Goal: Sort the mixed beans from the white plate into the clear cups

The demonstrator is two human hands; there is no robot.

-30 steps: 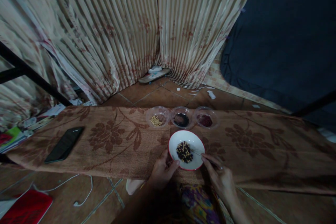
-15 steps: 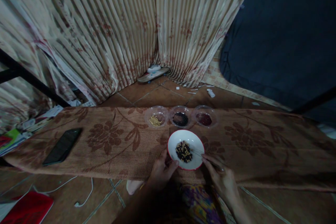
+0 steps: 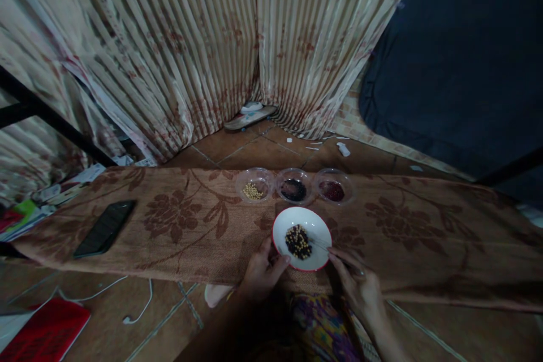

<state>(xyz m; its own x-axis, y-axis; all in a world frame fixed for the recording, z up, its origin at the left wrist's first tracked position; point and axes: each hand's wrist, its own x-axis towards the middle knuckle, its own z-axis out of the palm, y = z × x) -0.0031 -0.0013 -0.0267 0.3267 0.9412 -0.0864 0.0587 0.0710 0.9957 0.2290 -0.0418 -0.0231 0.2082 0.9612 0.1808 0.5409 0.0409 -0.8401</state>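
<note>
A white bowl with a red rim (image 3: 322, 228) stands on the cloth-covered bench in front of me. Inside it lies a small heap of mixed dark and pale yellow beans (image 3: 298, 241). My left hand (image 3: 263, 270) grips the bowl's near left edge, thumb at the rim. From the right, my right hand (image 3: 356, 283) holds a thin metal utensil (image 3: 319, 243), its far end reaching into the bowl beside the beans; its exact kind is unclear. Beyond the bowl, three clear plastic cups stand in a row: one with yellow beans (image 3: 253, 191), one with black beans (image 3: 293, 189), one with dark red beans (image 3: 332, 191).
A dark phone (image 3: 104, 228) lies on the left of the bench (image 3: 229, 254), which has a brown flowered cover. Papers (image 3: 29, 218) sit at its left end. Behind are striped curtains (image 3: 203, 39) and a skateboard (image 3: 250, 117). A white cable (image 3: 142, 308) lies on the tiled floor.
The view has shifted slightly, so everything on the bench appears a little higher and to the right. Both hands keep their hold, and the utensil stays in the bowl.
</note>
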